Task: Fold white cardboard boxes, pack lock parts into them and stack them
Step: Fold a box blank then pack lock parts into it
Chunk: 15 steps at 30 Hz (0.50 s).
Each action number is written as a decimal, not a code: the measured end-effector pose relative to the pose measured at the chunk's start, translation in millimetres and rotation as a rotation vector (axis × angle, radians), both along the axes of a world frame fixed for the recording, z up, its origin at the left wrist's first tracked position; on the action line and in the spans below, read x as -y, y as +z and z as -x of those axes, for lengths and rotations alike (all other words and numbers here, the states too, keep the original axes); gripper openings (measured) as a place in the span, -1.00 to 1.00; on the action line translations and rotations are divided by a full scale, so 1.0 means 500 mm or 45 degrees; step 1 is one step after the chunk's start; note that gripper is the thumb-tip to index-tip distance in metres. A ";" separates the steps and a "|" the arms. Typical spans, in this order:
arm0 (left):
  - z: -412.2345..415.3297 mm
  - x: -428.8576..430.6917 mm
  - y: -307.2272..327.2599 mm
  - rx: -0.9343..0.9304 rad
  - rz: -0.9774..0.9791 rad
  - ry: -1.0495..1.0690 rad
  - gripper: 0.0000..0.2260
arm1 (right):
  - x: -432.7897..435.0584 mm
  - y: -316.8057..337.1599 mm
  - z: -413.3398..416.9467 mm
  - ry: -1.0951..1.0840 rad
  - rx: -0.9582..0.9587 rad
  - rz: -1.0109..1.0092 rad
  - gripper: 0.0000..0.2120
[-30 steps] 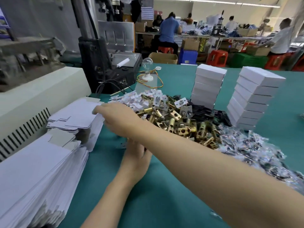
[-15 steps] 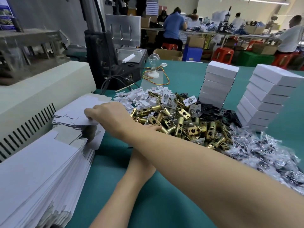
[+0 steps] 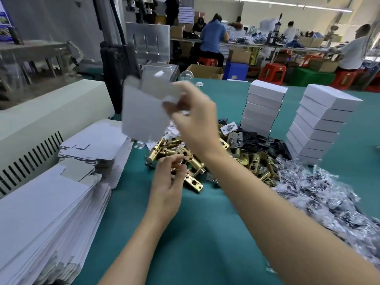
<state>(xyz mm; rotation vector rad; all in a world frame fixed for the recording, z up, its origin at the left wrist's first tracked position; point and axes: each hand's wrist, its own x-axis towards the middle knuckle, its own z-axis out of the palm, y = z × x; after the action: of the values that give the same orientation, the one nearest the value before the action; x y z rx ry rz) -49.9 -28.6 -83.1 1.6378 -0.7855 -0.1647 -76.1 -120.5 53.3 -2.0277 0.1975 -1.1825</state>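
Pinches a flat white cardboard sheet (image 3: 141, 112) in the grip of the right hand (image 3: 195, 120), raised at eleven o'clock above the heap of brass latches (image 3: 253, 161) on the counter (image 3: 205, 233). Curls the left hand (image 3: 166, 186) over a latch at the heap's near edge; cannot tell whether that grip holds it. Shows flat sheets (image 3: 51, 212) stacked at eight o'clock, folded boxes (image 3: 264, 103) at one and two o'clock.

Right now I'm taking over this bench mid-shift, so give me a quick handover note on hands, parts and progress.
Right hand: pinches a flat box blank, raised over the table.
Left hand: fingers curled at the brass latches; grip unclear.
Blank pile left, bagged parts right.
Done: two stacks of closed boxes.
Left: fold this blank, fill, stack.
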 end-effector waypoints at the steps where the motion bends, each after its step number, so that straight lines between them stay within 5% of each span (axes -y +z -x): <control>1: -0.001 -0.001 0.004 -0.167 0.043 0.033 -0.85 | 0.017 0.005 0.036 0.083 0.041 -0.235 -0.72; 4: -0.001 -0.027 0.026 -0.692 -0.025 0.054 -0.75 | 0.055 -0.010 0.138 0.268 -0.028 -0.733 -0.57; 7: 0.009 -0.046 0.056 -1.130 0.287 -0.552 -0.40 | 0.069 -0.059 0.192 0.265 -0.169 -0.762 -0.48; 9: 0.030 -0.054 0.073 -1.188 0.357 -0.812 -0.29 | 0.071 -0.094 0.208 0.272 -0.198 -0.772 -0.45; 12: 0.018 -0.077 0.079 -1.134 0.410 -0.846 -0.35 | 0.068 -0.140 0.221 0.270 -0.154 -0.758 -0.46; 14: 0.014 -0.069 0.062 -1.023 0.275 -0.860 -0.40 | 0.067 -0.162 0.225 0.171 -0.168 -0.579 -0.52; 15: 0.030 -0.063 0.049 -1.154 0.189 -0.951 -0.38 | 0.067 -0.170 0.226 0.107 -0.198 -0.436 -0.59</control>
<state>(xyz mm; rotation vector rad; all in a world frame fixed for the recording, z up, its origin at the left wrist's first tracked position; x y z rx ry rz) -65.0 3.0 -58.4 0.8900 -0.6203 -1.2450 -189.0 -154.0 -31.5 -1.8047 0.3621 -0.8720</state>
